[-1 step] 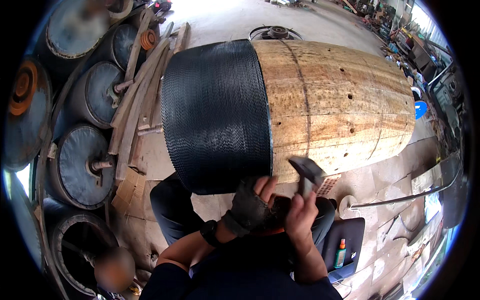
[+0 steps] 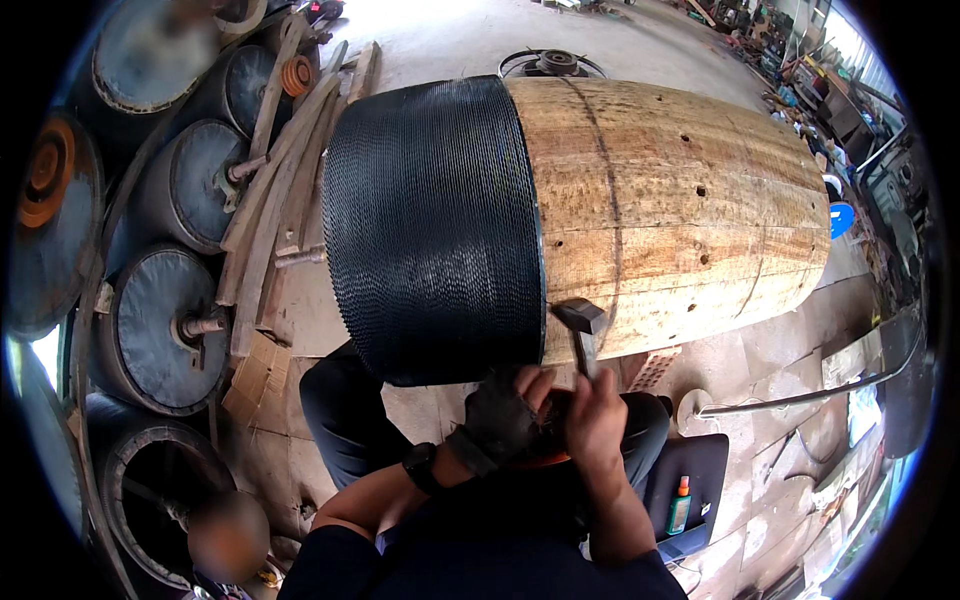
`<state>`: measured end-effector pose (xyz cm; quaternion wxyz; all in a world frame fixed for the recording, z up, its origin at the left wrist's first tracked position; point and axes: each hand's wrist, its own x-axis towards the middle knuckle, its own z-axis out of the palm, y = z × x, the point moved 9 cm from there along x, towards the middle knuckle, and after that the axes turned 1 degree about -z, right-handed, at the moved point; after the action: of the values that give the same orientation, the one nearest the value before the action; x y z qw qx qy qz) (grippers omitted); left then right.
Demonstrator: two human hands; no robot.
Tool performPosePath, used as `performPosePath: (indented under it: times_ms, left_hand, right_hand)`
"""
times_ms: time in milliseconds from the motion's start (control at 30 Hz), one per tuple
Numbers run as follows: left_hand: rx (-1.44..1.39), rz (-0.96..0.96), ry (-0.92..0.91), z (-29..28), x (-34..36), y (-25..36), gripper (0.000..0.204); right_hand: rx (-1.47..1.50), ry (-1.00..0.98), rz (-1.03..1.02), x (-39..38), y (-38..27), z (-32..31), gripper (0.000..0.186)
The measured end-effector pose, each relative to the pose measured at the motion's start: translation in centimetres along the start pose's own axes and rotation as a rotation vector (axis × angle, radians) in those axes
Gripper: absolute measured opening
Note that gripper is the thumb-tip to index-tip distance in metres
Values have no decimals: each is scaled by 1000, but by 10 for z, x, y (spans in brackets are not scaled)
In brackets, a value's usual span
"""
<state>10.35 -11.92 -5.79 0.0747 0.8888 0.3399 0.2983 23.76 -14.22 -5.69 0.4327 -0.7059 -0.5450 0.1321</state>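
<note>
My right grip [image 2: 597,418] holds a hammer [image 2: 586,318]; what my gloved left grip [image 2: 502,415] holds, I cannot tell. Before me, the wooden drum [image 2: 690,200] has black ridged covering [image 2: 430,230] leftward, bare wood rightward.

Relative to the drum [image 2: 690,190], the wrap [image 2: 430,220] encloses the left portion, the hammer [image 2: 583,325] is at the near edge, planks [image 2: 265,235] then rollers [image 2: 160,325] lie left, a wheel [image 2: 553,64] sits behind, and a bottle [image 2: 680,508] lies before the right half.
</note>
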Motion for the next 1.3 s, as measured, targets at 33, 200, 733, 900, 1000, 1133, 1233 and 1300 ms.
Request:
performPosePath:
  times_ms: [33, 200, 733, 900, 1000, 1133, 1233, 1300]
  left_hand:
    - [33, -16, -121, 39, -33, -4, 45]
    - [116, 137, -320, 62, -51, 23, 20]
    - [162, 141, -381, 103, -56, 18, 22]
    - [73, 161, -310, 102, -61, 23, 27]
    - [28, 180, -241, 75, -40, 32, 31]
    - [-34, 196, -328, 97, -54, 26, 26]
    - [-69, 211, -401, 109, -63, 25, 22]
    - [-346, 72, -403, 111, -59, 16, 25]
  right_hand:
    - [-11, -3, -20, 0, 12, 11, 27]
    - [379, 96, 66, -13, 5, -10, 23]
    - [238, -94, 121, 2, 11, 3, 25]
    - [95, 45, -35, 1, 1, -1, 27]
    - [132, -15, -1, 6, 13, 9, 30]
    - [668, 33, 289, -5, 38, 12, 38]
    - [871, -65, 473, 7, 43, 25, 46]
    - [860, -232, 429, 2, 29, 45, 46]
